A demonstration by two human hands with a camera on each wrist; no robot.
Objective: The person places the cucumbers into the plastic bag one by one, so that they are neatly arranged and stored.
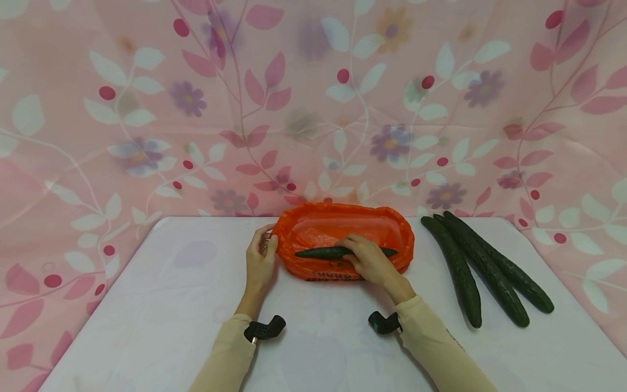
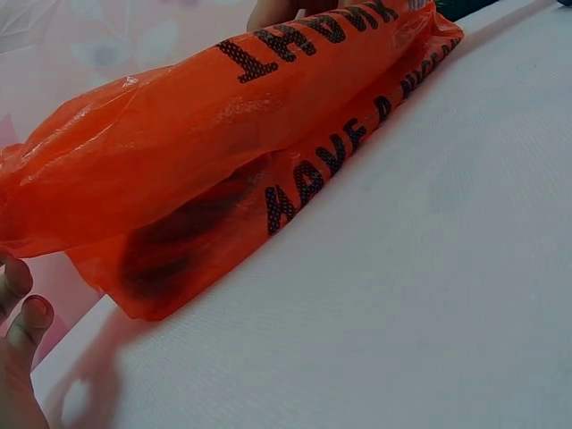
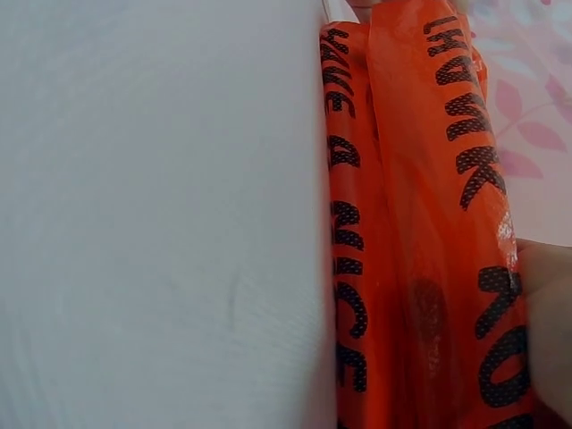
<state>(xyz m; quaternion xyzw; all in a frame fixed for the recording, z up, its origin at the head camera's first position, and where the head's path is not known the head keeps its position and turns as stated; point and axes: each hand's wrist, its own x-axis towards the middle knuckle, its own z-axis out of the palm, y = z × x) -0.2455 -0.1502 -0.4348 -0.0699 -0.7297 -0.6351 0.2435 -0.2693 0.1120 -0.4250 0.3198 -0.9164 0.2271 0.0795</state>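
Observation:
An orange plastic bag (image 1: 338, 209) with black lettering lies spread open on the table, its rim forming a long oval. Across its opening lies a dark green cucumber (image 1: 313, 253). My right hand (image 1: 367, 256) reaches over the front rim and grips this cucumber around the middle. At the bag's left end, my left hand (image 1: 260, 255) has its fingers against the outside of the rim. In the left wrist view the thumb (image 2: 31, 326) stands a little apart from the plastic. A dark shape shows through the lower wall of the bag there.
Three long cucumbers (image 1: 458, 272) lie side by side, slanting, on the table to the right of the bag. The white-covered table (image 1: 161, 305) ends at the back against a pink floral curtain (image 1: 303, 109). A black camera mount sits on each wrist.

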